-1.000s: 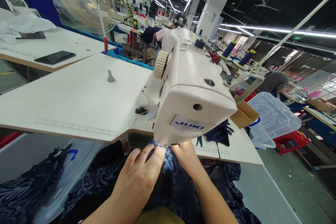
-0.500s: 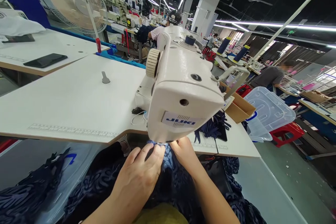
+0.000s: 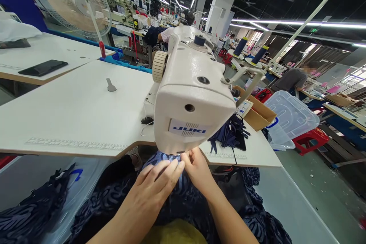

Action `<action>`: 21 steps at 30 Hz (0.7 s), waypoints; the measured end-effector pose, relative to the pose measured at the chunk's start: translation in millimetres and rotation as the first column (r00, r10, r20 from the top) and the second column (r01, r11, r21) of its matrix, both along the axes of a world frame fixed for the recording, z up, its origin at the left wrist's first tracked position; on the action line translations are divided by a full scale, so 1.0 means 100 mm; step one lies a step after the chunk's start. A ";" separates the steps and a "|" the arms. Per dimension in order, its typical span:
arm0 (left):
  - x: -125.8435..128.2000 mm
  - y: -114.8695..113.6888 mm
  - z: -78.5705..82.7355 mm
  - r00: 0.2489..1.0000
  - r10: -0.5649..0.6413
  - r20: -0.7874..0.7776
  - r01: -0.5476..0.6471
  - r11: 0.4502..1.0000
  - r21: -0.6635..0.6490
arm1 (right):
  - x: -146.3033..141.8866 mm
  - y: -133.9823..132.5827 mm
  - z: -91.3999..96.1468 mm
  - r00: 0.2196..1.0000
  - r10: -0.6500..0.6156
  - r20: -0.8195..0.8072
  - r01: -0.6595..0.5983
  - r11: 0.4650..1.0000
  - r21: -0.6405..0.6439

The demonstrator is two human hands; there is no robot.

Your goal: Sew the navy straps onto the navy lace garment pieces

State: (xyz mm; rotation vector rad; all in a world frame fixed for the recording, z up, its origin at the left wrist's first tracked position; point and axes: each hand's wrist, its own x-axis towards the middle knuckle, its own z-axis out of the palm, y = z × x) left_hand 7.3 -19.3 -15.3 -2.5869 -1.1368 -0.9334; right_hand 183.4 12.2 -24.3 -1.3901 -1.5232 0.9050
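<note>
Fabric [image 3: 185, 202], dark blue with a raised swirling pattern, hangs over the person's lap, its upper edge running in under the head of the sewing machine [image 3: 191, 95]. The left hand [image 3: 160, 179] lies palm down on it, fingers stretched toward the machine; its thumb is hidden, so I cannot tell whether it grips. The right hand [image 3: 197, 169] has thumb and forefinger pinched on the fabric just beside the left fingertips. The needle is out of sight behind the head. Right of the machine, dark blue strips [image 3: 228, 129] lie heaped on the table [image 3: 71, 103], near a cardboard box [image 3: 259, 112]. A small metal piece [image 3: 111, 85] lies on the left part. A phone [image 3: 42, 68] rests on the neighbouring table [image 3: 67, 42].
</note>
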 end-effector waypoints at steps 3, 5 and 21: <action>0.01 -0.02 -0.03 1.000 -0.014 -0.021 0.013 0.999 -0.034 | -0.01 0.02 0.00 1.000 -0.019 0.004 0.019 1.000 -0.008; 0.03 -0.04 -0.03 0.999 0.033 -0.039 -0.034 0.999 -0.024 | -0.01 0.05 0.03 0.998 -0.041 0.049 0.042 0.999 -0.019; 0.05 -0.01 -0.09 0.991 0.128 -0.034 -0.127 0.991 0.034 | 0.00 0.12 0.07 0.967 -0.065 0.247 0.071 0.997 -0.015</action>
